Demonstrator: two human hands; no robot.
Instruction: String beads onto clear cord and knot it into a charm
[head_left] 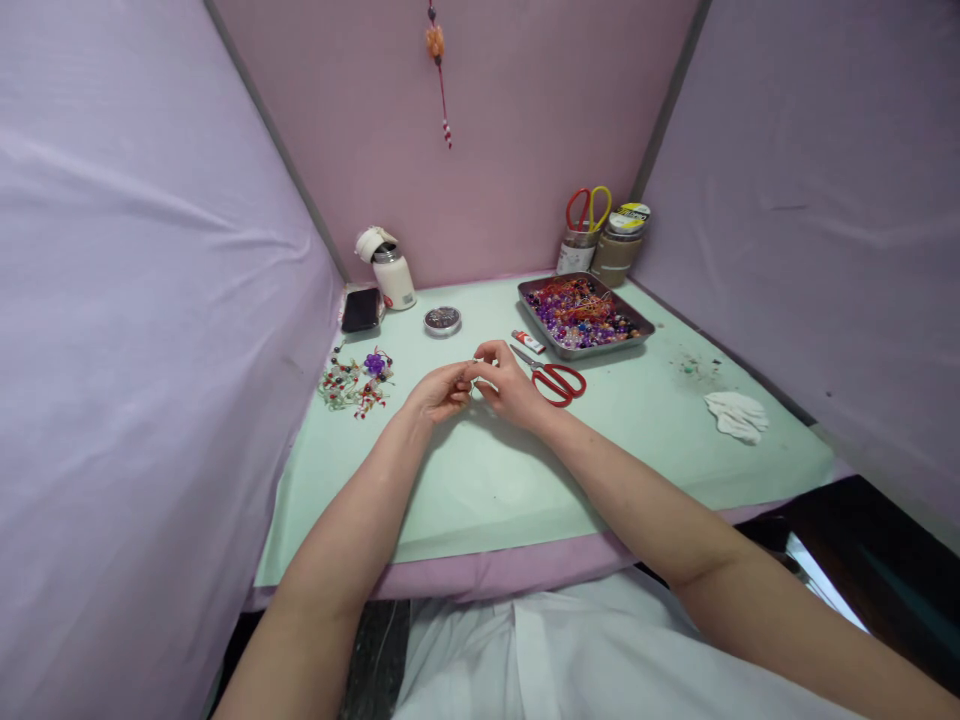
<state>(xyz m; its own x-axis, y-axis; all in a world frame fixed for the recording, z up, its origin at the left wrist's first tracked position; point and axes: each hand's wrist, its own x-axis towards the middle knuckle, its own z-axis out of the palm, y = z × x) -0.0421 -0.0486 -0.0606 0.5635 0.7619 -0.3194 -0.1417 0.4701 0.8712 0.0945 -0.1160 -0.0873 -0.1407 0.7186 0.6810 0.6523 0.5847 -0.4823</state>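
My left hand (445, 390) and my right hand (501, 380) meet over the middle of the table, fingertips together. Both are closed in a pinch around something small and thin, mostly hidden by the fingers; a bit of dark cord or thread seems to show between them, but its kind is unclear. Just right of my right hand lie red-handled scissors (559, 383) with the blades pointing toward the back left. Behind them rests a small red and white tube (529, 342). Off to the left of my left hand is a pile of beaded strings (346, 388) with a purple bead flower (375, 363).
A metal tray (600, 352) of beads and cords stands back right, before a jar (616, 262) and a scissors holder (576, 258). Further back are a round tin (442, 320), a white bottle (394, 278) and a phone (361, 310). A white cloth (738, 416) lies right.
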